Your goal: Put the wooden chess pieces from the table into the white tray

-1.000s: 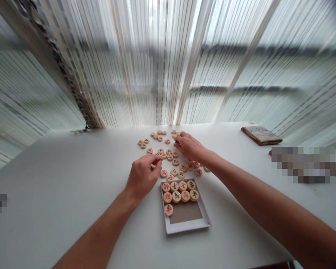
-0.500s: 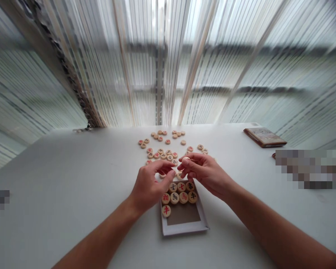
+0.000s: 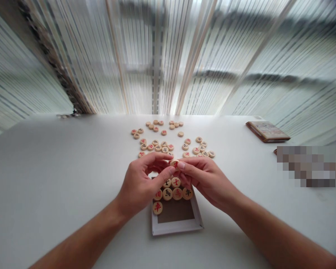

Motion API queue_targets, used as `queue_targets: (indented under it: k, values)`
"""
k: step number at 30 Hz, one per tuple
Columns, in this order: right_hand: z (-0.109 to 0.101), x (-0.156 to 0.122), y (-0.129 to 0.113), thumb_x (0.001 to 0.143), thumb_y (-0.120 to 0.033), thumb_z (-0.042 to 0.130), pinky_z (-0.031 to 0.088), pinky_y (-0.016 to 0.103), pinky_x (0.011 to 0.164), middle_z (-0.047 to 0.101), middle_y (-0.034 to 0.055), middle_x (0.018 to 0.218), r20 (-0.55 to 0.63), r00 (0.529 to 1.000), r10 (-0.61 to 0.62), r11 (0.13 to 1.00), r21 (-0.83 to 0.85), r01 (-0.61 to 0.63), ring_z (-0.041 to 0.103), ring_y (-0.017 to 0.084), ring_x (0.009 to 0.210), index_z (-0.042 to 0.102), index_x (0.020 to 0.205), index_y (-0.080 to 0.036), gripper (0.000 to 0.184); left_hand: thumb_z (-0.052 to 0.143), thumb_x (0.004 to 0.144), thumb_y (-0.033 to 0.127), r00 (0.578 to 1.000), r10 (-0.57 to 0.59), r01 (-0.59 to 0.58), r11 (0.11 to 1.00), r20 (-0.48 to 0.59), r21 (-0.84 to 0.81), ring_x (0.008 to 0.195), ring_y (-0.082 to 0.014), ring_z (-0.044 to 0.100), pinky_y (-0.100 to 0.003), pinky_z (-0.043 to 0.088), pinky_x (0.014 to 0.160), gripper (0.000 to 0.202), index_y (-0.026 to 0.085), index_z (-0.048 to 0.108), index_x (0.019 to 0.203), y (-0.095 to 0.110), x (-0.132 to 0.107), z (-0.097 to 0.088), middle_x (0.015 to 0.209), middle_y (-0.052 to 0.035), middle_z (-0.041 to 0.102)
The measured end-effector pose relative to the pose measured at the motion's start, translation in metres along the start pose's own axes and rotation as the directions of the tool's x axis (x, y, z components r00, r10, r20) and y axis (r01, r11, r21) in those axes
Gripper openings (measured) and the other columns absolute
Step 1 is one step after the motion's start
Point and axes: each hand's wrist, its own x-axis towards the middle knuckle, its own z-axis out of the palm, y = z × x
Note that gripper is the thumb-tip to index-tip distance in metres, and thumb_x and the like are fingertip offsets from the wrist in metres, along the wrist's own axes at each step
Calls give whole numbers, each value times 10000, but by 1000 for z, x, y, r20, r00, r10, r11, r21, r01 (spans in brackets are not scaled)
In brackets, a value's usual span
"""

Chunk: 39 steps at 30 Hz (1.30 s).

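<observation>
My left hand (image 3: 140, 183) and my right hand (image 3: 208, 179) meet over the far part of a shallow open box (image 3: 177, 227). Between their thumbs and fingertips they both pinch one round wooden xiangqi piece (image 3: 174, 163) with a red character, its face tilted towards me. Rows of pieces lie face up in the box, among them a black horse piece (image 3: 167, 194), a red horse piece (image 3: 177, 193) and, alone in the nearest row, a red chariot piece (image 3: 157, 207). My hands hide part of the box's far end.
Beyond my hands, several loose xiangqi pieces (image 3: 157, 148) are scattered on the white table (image 3: 81, 168), some blank side up. A brown-edged flat box (image 3: 268, 131) lies at the far right, near a blurred-out object (image 3: 310, 166). Striped sheer curtains (image 3: 145, 74) hang behind the table.
Half a second ago my right hand alone held the piece and my hands were slightly apart. Now they have come together, and the left fingers grip the piece too. The camera view has shifted.
</observation>
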Motion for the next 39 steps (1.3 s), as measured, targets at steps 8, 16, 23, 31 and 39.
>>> queue_targets:
  k: [8, 16, 23, 31, 39]
  values:
    - [-1, -1, -2, 855, -540, 877, 373, 274, 577, 649, 33, 697, -35, 999, 32, 997, 71, -29, 523, 140, 645, 833, 786, -170, 380, 863, 865, 281, 998, -59, 60, 996, 11, -70, 890, -265, 861, -394, 742, 844, 238, 208, 854, 1092, 3, -2, 2, 967, -62, 883]
    - [-3, -3, 1, 887, -543, 852, 329, 273, 518, 557, -15, 568, -92, 995, -28, 996, -91, 20, 453, 119, 547, 747, 679, -178, 433, 858, 879, 221, 999, -23, 26, 997, 45, -67, 862, -230, 859, -318, 731, 809, 195, 222, 879, 1073, 5, -4, 4, 981, -48, 886]
    - [-2, -4, -1, 884, -546, 862, 376, 270, 511, 606, -7, 557, -105, 992, -74, 984, -171, 55, 502, 123, 518, 796, 741, -172, 406, 859, 884, 236, 1000, -4, 4, 999, 24, -34, 858, -238, 857, -307, 729, 782, 166, 229, 902, 1044, 6, -4, 6, 974, -56, 887]
    - [1, -5, -2, 902, -452, 880, 443, 242, 535, 659, 0, 596, -67, 993, -99, 991, -97, 92, 546, 118, 547, 896, 985, -172, 292, 900, 882, 299, 996, -93, 91, 987, -8, -135, 694, -197, 829, -262, 722, 703, 130, 199, 916, 964, 14, -3, 4, 824, -53, 873]
    - [-5, -4, 3, 954, -343, 849, 441, 204, 560, 732, 25, 759, -23, 999, -36, 992, 121, 38, 557, 83, 604, 888, 1181, -227, 258, 957, 811, 142, 974, -188, 223, 904, 129, -364, 761, -164, 852, -164, 691, 749, 338, 234, 897, 1131, 17, -2, 4, 895, -44, 890]
